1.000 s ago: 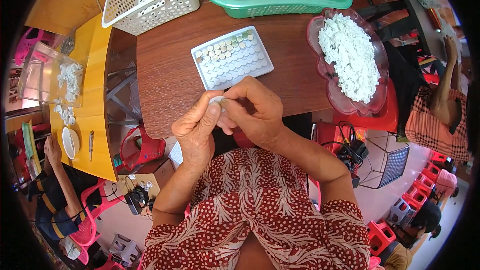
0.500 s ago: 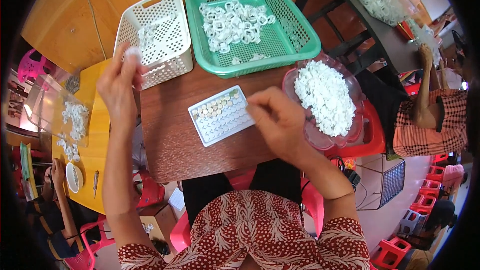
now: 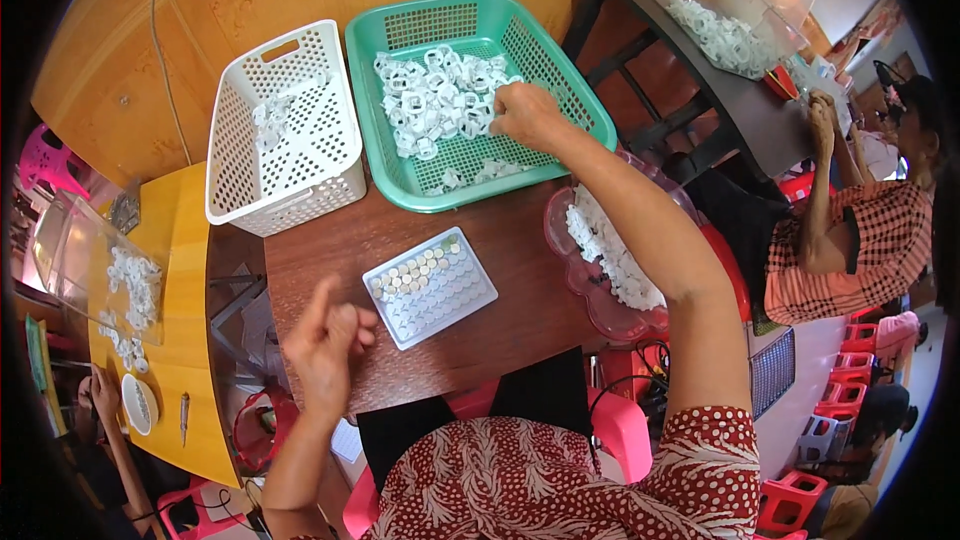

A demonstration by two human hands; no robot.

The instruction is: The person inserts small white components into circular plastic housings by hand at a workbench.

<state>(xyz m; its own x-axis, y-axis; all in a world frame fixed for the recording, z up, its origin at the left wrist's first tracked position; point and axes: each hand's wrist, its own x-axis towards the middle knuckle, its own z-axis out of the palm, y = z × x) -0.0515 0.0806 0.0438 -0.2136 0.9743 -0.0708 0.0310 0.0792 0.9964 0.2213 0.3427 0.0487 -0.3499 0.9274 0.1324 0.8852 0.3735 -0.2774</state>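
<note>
My right hand reaches into the green basket, its fingers closed at the right side of a heap of white plastic ring-shaped pieces. Whatever is between those fingertips is hidden. In front of the baskets lies a white tray with rows of small round hollows. Its far rows hold pale, coin-like discs, with a greenish one at the far right corner. My left hand hovers just left of the tray, fingers apart and partly curled, slightly blurred, holding nothing I can see.
A white perforated basket with several white pieces stands left of the green one. A pink scalloped bowl of small white pieces sits at the right, partly behind my forearm. People work at a yellow table and a dark table.
My left hand has let go of a white piece and moved from the white basket toward the tray. My right hand has gone from the tray up into the green basket.
</note>
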